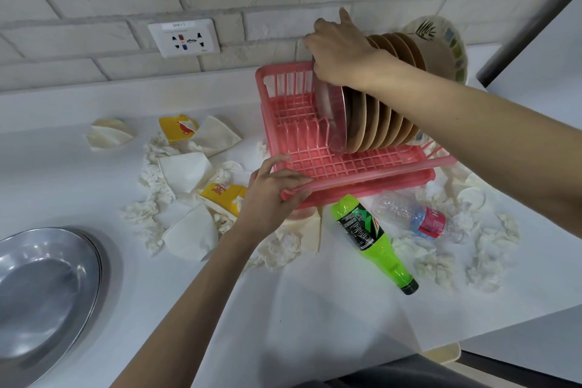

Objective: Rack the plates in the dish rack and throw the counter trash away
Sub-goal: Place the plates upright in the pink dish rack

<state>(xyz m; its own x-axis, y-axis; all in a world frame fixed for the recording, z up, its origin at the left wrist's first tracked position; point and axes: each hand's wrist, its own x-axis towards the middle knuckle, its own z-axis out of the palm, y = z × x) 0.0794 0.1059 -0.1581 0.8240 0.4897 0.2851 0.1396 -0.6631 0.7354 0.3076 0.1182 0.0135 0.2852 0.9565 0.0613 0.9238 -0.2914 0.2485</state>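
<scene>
At the counter's (315,309) back edge, in the pink dish rack (315,161), we see the right hand (343,53) gripping a steel plate (333,116) upright against the tan plates (378,123). The left hand (271,195) grips the rack's front rail. Crumpled tissues (151,173), a green bottle (368,236) and a clear bottle (409,214) lie around it.

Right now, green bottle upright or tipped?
Tipped. The green bottle lies on its side on the counter, cap end nearest the camera.

Head camera looks down, close over the counter (315,309).
</scene>
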